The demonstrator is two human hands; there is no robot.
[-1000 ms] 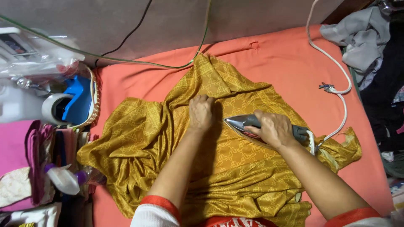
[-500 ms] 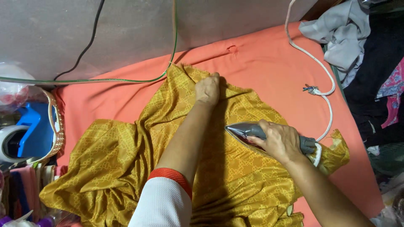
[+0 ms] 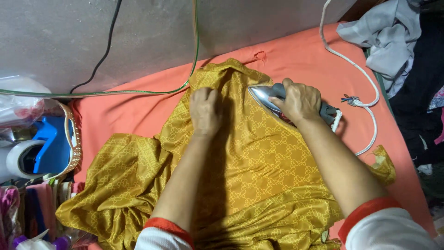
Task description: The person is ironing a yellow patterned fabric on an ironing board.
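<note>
Right hand [image 3: 300, 99] clamped round the dark handle of the silver-soled electric iron [image 3: 273, 103], sole down on the mustard-yellow patterned fabric [image 3: 259, 162] spread over the salmon-orange padded table [image 3: 138, 106]; left hand [image 3: 206, 111] apart, pressed flat on the cloth. Looks thin, soft, slippery, prone to bunching: best pinned flat beside the sole. Clear plastic bag [image 3: 21, 104] and white tape roll [image 3: 21, 159] far left; no labels legible.

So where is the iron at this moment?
In the head view, the iron rests upper right on the yellow cloth, gripped by the right hand, beside the left hand.
</note>
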